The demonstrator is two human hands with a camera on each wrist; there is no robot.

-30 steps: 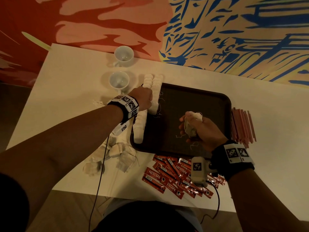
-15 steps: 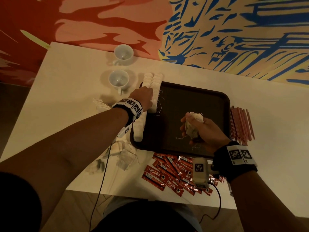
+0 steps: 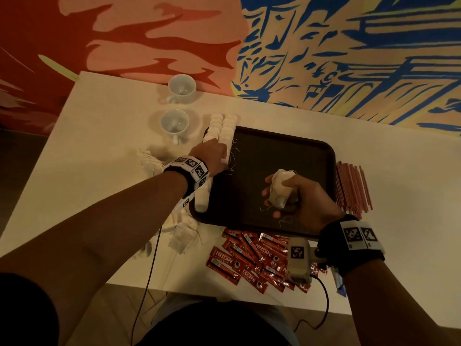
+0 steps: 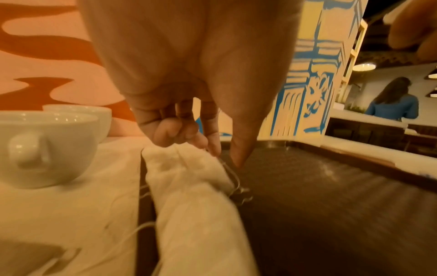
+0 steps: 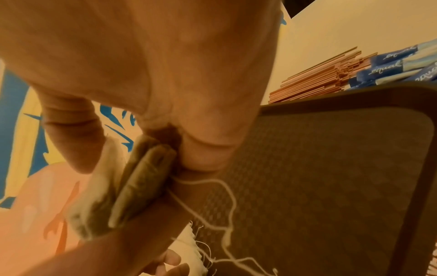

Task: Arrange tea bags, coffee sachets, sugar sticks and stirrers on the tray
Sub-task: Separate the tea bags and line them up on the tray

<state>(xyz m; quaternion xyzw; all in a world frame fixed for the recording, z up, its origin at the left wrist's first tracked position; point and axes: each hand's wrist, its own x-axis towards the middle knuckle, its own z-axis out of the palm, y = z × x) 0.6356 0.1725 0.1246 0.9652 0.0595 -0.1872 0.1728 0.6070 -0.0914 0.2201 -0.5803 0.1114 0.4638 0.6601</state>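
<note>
Tray centred on table, tea bags along its left rim, cups further left, stirrers right, coffee sachets in front.

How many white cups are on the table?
2. One cup stands near the table's far edge by the painted wall; the other cup stands just in front of it, left of the tray's far corner. None seems hidden.

Left hand at the tray's left rim, fingers curled down, pinching a tea bag in the row. Right hand above the tray's middle, fingers wrapped round a bunch of tea bags, forearm reaching in from the near edge.
</note>
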